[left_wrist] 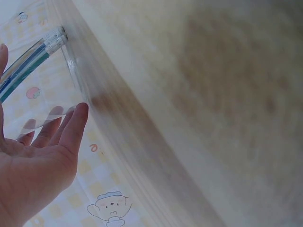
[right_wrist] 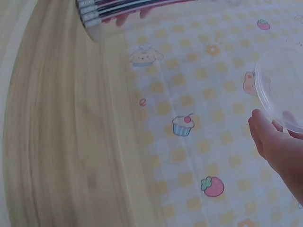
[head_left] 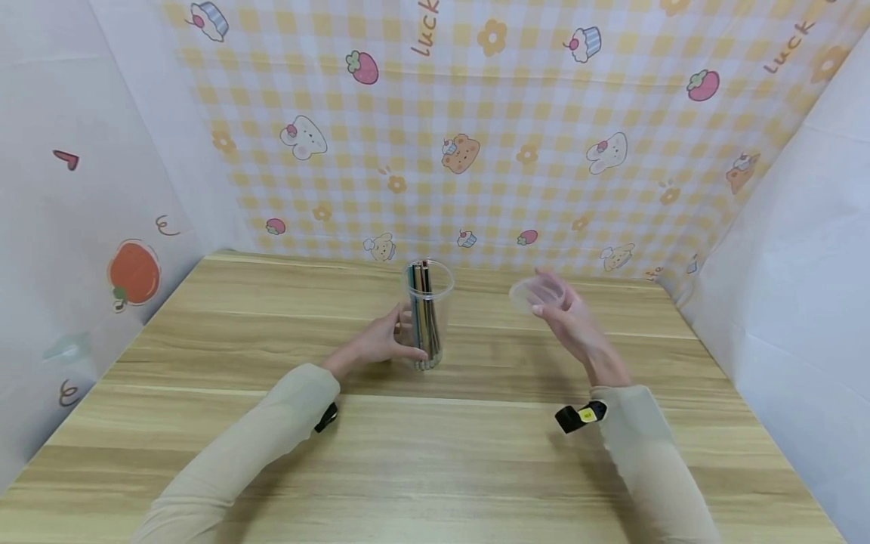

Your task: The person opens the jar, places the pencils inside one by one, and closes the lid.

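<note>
A tall clear plastic cup (head_left: 442,325) stands upright on the table, with several pencils (head_left: 423,317) leaning together inside it. My left hand (head_left: 376,341) holds the cup low on its left side, thumb in front and fingers behind. In the left wrist view, the fingers (left_wrist: 71,127) lie along the clear wall, and pale pencil ends (left_wrist: 57,40) are at the cup's base. To the right of the cup, above the table, my right hand (head_left: 576,323) pinches a round clear plastic lid (head_left: 530,293) by its edge. The right wrist view shows this lid (right_wrist: 272,90) tilted.
The wood-grain table (head_left: 421,468) reaches back to a yellow checked cloth (head_left: 421,204) with cartoon prints. White cloth walls stand at the left (head_left: 41,249) and right (head_left: 802,302). A black strap (head_left: 571,418) is on the right wrist.
</note>
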Demonstrator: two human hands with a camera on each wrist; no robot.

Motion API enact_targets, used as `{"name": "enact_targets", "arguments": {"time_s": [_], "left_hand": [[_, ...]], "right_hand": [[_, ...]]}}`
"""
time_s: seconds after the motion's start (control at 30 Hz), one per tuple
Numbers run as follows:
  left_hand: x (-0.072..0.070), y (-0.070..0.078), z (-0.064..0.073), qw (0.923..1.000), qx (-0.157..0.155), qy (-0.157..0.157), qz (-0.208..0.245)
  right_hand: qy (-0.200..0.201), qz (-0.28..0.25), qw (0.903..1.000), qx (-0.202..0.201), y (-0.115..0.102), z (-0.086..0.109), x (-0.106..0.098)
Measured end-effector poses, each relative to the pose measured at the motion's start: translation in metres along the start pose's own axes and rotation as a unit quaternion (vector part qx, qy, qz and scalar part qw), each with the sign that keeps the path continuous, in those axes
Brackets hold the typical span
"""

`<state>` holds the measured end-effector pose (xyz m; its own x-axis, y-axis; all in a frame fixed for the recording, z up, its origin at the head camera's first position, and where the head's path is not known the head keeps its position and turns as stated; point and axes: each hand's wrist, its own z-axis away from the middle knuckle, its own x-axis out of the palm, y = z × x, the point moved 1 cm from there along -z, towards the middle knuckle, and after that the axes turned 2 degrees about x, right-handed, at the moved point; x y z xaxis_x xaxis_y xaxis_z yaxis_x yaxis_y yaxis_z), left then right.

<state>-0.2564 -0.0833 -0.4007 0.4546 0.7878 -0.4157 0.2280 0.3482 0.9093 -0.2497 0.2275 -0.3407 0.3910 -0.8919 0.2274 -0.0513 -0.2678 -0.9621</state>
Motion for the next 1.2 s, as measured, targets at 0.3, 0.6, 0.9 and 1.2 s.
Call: {"name": "enact_targets", "arguments": {"time_s": [0.3,0.6,0.9,1.2], "left_hand": [[0.0,-0.003,-0.001,0.9999,-0.009,0.005,0.002],[0.0,-0.005,-0.002,0.9999,-0.004,0.002,0.015],[0.0,-0.004,-0.002,0.9999,-0.005,0.002,0.008],[0.0,-0.001,-0.001,1.0,-0.001,0.002,0.003]], "right_hand": [[-0.013,-0.001,0.9999,-0.009,-0.007,-0.011,0.018],[-0.012,0.039,0.9991,-0.001,-0.012,-0.017,0.028],[-0.025,0.185,0.9821,-0.021,-0.018,-0.025,0.034],[-0.064,0.309,0.9483,-0.033,-0.031,-0.035,0.041]]}}
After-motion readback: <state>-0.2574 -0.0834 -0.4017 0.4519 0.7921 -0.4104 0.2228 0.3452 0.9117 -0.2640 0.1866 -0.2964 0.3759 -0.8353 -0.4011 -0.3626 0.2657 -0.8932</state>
